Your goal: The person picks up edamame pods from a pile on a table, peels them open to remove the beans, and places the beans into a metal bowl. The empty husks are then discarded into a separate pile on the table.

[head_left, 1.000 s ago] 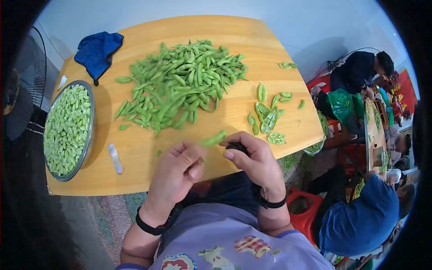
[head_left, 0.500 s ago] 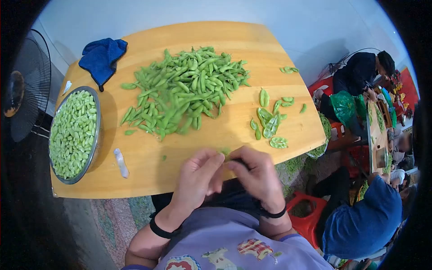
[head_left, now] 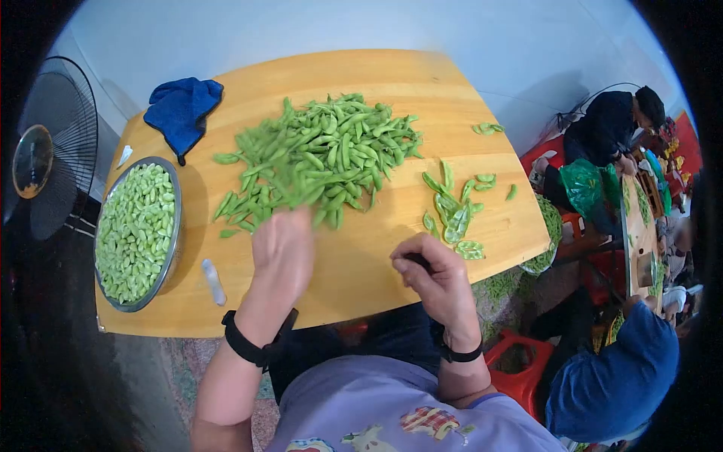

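Note:
My left hand is at the near edge of a heap of green soybean pods. Its fingers point away from me and are smeared by motion, so their grip does not show. Over the table's front part, my right hand is closed, fingers curled against the thumb. Something dark shows at its fingers, and what it holds, if anything, I cannot make out. Split pods lie just beyond it. At the left stands a metal bowl full of shelled beans.
A blue cloth and a small whitish strip lie on the wooden table. A fan stands at left. Right of the table are a red stool and people, one in a blue top, around another table.
My hands have parted from being together at the table's front edge. The left has moved forward and left to the pod heap; the right has shifted slightly right. The view has tilted a little.

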{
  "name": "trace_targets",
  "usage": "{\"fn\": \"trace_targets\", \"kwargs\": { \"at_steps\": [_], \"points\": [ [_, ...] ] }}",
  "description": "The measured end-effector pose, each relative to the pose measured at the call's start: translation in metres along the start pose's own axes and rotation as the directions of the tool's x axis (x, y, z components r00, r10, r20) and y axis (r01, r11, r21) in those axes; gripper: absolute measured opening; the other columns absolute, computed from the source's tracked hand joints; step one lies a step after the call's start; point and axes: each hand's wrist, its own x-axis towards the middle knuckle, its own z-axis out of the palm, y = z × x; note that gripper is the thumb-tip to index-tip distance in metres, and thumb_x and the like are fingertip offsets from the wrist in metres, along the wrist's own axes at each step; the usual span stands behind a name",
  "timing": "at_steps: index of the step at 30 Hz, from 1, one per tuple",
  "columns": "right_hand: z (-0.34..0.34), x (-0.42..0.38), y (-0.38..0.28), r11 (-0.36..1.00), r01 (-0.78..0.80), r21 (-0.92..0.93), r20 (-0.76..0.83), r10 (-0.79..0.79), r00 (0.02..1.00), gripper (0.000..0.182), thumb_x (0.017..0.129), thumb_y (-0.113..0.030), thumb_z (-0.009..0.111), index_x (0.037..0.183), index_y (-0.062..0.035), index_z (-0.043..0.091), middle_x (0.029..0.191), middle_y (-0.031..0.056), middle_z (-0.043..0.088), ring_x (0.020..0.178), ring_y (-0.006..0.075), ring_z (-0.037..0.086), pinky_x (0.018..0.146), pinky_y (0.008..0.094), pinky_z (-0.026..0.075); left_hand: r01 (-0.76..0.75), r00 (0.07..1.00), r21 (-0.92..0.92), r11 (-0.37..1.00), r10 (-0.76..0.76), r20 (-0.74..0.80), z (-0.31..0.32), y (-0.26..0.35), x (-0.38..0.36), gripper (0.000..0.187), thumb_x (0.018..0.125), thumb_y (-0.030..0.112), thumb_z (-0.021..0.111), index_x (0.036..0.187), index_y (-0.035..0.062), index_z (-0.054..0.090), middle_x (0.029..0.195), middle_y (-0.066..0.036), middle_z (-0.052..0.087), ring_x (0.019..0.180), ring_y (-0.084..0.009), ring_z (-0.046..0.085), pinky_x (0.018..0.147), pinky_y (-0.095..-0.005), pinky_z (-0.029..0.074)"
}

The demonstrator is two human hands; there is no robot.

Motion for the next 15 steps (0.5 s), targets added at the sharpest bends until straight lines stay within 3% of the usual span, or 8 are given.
{"fn": "trace_targets", "kwargs": {
  "at_steps": [1,2,4,8,11,13,14,15],
  "points": [
    [0.002,0.005,0.001,0.964,0.234,-0.129,0.086,-0.224,0.971,0.017,0.077,-0.004,0.062,0.092,0.0000,0.055,0.071,0.0076,0.052,0.062,0.0178,0.051,0.055,0.0265,0.041,0.046,0.999,0.006,0.999,-0.046,0.026,-0.005,0.001,0.001,0.012,0.075,0.013,0.061,0.079,0.0019,0.060,0.079,-0.019,0.058,0.077,-0.0359,0.056,0.065,-0.0421,0.043],
    [0.004,0.008,-0.003,0.963,0.240,-0.122,0.087,-0.231,0.969,0.017,0.077,-0.004,0.062,0.092,0.0000,0.055,0.071,0.0076,0.052,0.062,0.0178,0.051,0.055,0.0265,0.041,0.049,0.999,0.012,0.999,-0.050,0.020,-0.010,0.001,-0.001,0.012,0.075,0.013,0.061,0.079,0.0019,0.060,0.079,-0.019,0.058,0.077,-0.0359,0.056,0.065,-0.0421,0.043],
    [0.008,0.012,-0.017,0.894,0.360,-0.267,0.159,-0.327,0.931,0.022,0.075,-0.004,0.061,0.096,0.0007,0.054,0.074,0.0138,0.052,0.068,0.0281,0.053,0.059,0.0337,0.043,0.012,0.997,-0.083,0.996,-0.018,-0.074,-0.021,-0.004,-0.005,0.012,0.076,0.014,0.060,0.077,0.0022,0.061,0.078,-0.019,0.057,0.077,-0.0354,0.055,0.064,-0.0416,0.043],
    [0.023,0.014,-0.029,0.888,0.398,-0.230,0.221,-0.351,0.910,0.025,0.076,-0.005,0.060,0.100,0.0006,0.052,0.078,0.0163,0.053,0.071,0.0338,0.054,0.062,0.0395,0.043,-0.137,0.981,-0.062,0.989,0.127,-0.148,-0.037,-0.010,-0.013,0.010,0.075,0.011,0.061,0.079,0.0025,0.062,0.074,-0.018,0.056,0.072,-0.0346,0.054,0.063,-0.0405,0.043],
    [0.033,0.019,-0.019,0.894,0.373,-0.249,0.217,-0.324,0.921,0.028,0.078,-0.005,0.058,0.104,0.0006,0.050,0.078,0.0171,0.053,0.072,0.0353,0.054,0.062,0.0409,0.043,-0.269,0.948,-0.109,0.957,0.243,-0.204,-0.050,-0.004,-0.025,0.008,0.075,0.007,0.060,0.079,0.0010,0.062,0.070,-0.014,0.055,0.066,-0.0275,0.054,0.059,-0.0352,0.042],
    [0.033,0.019,-0.013,0.894,0.393,-0.216,0.270,-0.332,0.904,0.029,0.078,-0.006,0.058,0.105,0.0009,0.051,0.081,0.0178,0.054,0.072,0.0368,0.054,0.062,0.0408,0.043,-0.335,0.940,-0.529,0.780,0.310,-0.139,-0.054,0.004,-0.033,0.006,0.078,0.005,0.058,0.079,-0.0002,0.061,0.066,-0.006,0.054,0.059,-0.0158,0.051,0.054,-0.0256,0.040],
    [0.033,0.016,-0.015,0.894,0.388,-0.222,0.268,-0.327,0.906,0.029,0.078,-0.006,0.058,0.105,0.0009,0.051,0.081,0.0178,0.054,0.072,0.0368,0.054,0.062,0.0408,0.043,-0.336,0.940,-0.535,0.775,0.313,-0.137,-0.048,0.008,-0.037,0.006,0.078,0.005,0.058,0.079,-0.0002,0.061,0.066,-0.006,0.054,0.059,-0.0158,0.051,0.054,-0.0256,0.040],
    [0.032,0.012,-0.021,0.923,0.309,-0.228,0.255,-0.250,0.934,0.028,0.078,-0.007,0.058,0.104,0.0013,0.052,0.081,0.0184,0.054,0.071,0.0369,0.054,0.061,0.0400,0.043,-0.168,0.984,-0.743,0.648,0.156,-0.086,-0.039,0.013,-0.040,0.006,0.080,0.005,0.058,0.081,-0.0004,0.061,0.067,-0.004,0.054,0.058,-0.0128,0.049,0.052,-0.0231,0.038]
  ]
}}
